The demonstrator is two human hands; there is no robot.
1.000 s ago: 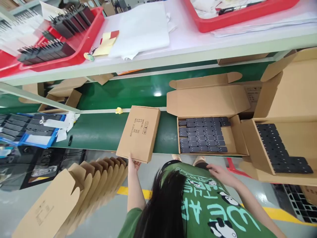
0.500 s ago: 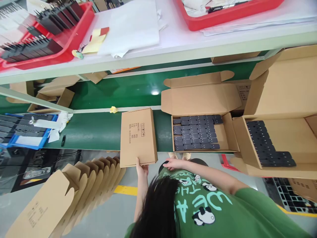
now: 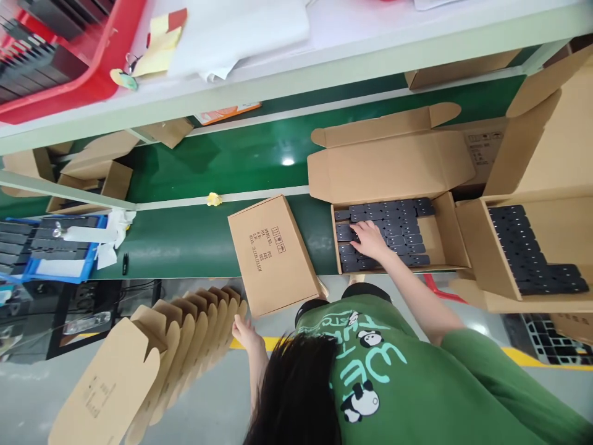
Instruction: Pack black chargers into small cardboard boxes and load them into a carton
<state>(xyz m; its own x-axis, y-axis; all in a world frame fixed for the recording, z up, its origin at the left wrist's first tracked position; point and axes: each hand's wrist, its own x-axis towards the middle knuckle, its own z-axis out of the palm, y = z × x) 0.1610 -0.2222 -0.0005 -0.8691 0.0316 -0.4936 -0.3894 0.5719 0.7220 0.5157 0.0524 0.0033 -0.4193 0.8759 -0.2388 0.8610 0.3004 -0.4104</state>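
Note:
My right hand [image 3: 369, 240] reaches into an open cardboard box [image 3: 448, 232], its fingertips on the rows of dark rectangular pieces [image 3: 398, 225] at the left side; whether it grips one is hard to tell. A closed cardboard box [image 3: 273, 259] with black print lies tilted across the front edge of the green bench. Just below its lower left corner, my left hand [image 3: 245, 330] hangs apart from it, fingers spread, holding nothing.
Folded cartons [image 3: 185, 346] stand in a row at the lower left. Another open box [image 3: 556, 247] with dark pieces is at the right. A blue tray [image 3: 88, 259] lies at the left; a red tray [image 3: 99, 65] sits on the upper shelf.
My left hand has let go of the closed box, which has turned and now lies tilted. My right hand has moved from near my waist into the open box.

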